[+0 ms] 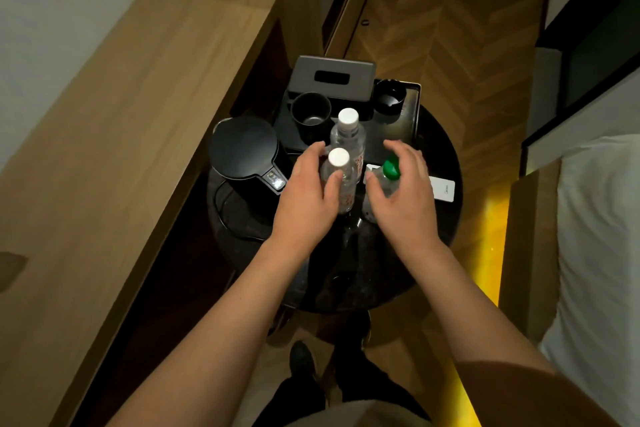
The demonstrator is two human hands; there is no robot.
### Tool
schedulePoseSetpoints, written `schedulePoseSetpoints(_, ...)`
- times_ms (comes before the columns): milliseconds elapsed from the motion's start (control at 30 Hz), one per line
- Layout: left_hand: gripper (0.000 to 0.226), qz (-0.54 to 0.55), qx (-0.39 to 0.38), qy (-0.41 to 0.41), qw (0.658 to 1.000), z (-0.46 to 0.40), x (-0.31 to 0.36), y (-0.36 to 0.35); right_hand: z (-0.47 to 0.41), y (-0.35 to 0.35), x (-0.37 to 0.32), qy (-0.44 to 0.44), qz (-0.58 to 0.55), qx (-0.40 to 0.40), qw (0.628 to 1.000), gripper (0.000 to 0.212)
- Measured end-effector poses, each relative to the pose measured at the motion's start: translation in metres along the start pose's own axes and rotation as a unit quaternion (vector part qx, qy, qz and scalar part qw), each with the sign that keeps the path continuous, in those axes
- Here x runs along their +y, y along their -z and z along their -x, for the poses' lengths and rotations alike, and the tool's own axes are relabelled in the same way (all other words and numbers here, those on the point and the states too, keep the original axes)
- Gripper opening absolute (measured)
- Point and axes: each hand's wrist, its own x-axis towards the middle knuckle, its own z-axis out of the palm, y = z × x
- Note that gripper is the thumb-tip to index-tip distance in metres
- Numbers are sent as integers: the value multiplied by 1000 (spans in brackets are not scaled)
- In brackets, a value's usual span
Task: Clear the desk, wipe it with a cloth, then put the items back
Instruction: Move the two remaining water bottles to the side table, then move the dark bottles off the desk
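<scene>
Floor: herringbone wood parquet [450, 55], with a yellow glow along the bed's edge.
Left: long pale wooden counter [138, 114] against a white wall [20, 55].
Right: bed with white bedding [602, 253].

Bare forearms [221, 322], dark trousers [346, 388], dark shoes [302, 359]

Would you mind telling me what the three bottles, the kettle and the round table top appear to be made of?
The two white-capped bottles and the green-capped bottle look like clear thin plastic: you see through their walls. The kettle seems matte black plastic, giving only a soft sheen. The round table top looks like polished dark stone or glass, since it mirrors the bottles; which one is unclear.
</scene>
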Motion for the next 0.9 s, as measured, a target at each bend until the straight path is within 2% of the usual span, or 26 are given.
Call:
schedulePoseSetpoints(133, 44, -10, 94, -43, 995, 20, -2, 34, 10, -11, -38, 135, 35, 52, 989, 48)
schedulePoseSetpoints(267, 39, -53, 190, -63, 978, 45, -22, 83, 28, -38, -81, 227, 7, 37, 973, 47)
schedulePoseSetpoints(467, 37, -109, 282, -2, 953, 106, -81, 159, 74, -90, -146, 291, -22, -53, 955, 48)
schedulePoseSetpoints(733, 39, -155, 349, 114, 917, 218, -153, 236, 160, -162, -223, 336, -25, -192, 922, 54)
schedulePoseSetpoints(900, 41, -161, 389, 214, 882, 285, -187, 266, 206, -205, -259, 375, -52, -280, 882, 54)
